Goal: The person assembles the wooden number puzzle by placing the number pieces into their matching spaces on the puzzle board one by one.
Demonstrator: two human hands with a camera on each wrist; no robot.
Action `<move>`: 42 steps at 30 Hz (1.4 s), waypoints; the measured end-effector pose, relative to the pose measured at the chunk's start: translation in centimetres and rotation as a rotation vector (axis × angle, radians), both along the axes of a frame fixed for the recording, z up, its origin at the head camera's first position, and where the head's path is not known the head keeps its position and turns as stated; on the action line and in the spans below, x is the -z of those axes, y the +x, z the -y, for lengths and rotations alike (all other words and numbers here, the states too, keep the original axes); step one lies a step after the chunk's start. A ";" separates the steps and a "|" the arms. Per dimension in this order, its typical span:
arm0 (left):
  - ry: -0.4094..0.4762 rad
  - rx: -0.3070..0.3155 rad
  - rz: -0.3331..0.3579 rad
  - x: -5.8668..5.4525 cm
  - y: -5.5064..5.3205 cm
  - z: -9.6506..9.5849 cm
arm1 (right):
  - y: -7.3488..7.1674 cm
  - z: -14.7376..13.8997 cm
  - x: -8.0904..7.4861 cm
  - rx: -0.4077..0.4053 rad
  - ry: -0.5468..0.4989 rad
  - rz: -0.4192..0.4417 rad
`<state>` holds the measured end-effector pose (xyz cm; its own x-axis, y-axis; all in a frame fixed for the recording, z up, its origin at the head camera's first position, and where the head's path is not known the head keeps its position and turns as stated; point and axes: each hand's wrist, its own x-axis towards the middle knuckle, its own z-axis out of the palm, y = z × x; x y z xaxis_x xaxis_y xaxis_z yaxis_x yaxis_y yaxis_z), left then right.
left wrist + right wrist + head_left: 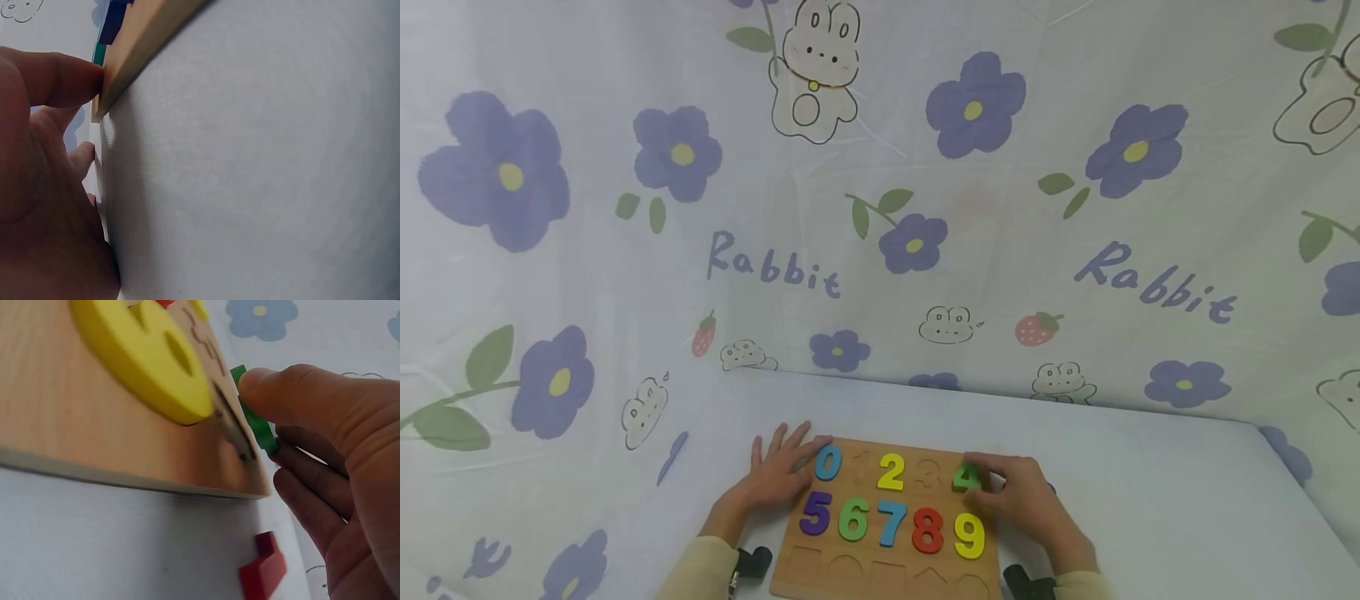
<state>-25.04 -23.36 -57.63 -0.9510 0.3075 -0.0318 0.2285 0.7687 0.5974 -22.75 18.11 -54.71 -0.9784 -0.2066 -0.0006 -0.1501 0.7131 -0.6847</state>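
Note:
My right hand [1028,500] pinches a green number 4 piece [967,477] at the upper right of a wooden number board [842,575]. In the right wrist view, the green 4 [257,425] is tilted, raised over its recess, between thumb and fingers. My left hand [775,477] rests at the board's upper left, fingers spread; in the left wrist view a digit touches the board's edge [115,78]. Nearest to that hand are the blue 0 [827,462] and the purple 5 [816,513]. The yellow 9 [969,536] sits just below the green 4.
Also on the board are a yellow 2 [891,472], green 6 [853,520], blue 7 [892,523] and red 8 [927,531]. Recesses for 1 and 3 show, with shape outlines along the near row. A red piece [262,569] lies on the white table [1180,508] beside the board.

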 end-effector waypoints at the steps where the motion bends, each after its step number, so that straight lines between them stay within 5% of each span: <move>1: 0.010 0.005 -0.012 0.4 -0.1 0.1 | -0.1 0.0 0.2 0.001 0.000 0.004; 23: 0.000 -0.011 -0.034 1.4 -0.6 0.1 | -0.1 -0.3 0.7 0.026 0.034 0.013; 31: -0.046 -0.036 -0.026 2.2 -1.2 0.1 | 0.4 -2.1 -0.7 0.014 0.099 -0.103; 42: -0.029 -0.026 0.014 0.4 -0.4 -0.5 | 1.5 -6.2 -3.0 -0.014 0.132 -0.156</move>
<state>-25.46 -22.89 -58.07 -0.9580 0.2818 -0.0536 0.2005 0.7914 0.5774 -21.22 24.29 -51.72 -0.9658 -0.2285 0.1228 -0.2578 0.7920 -0.5535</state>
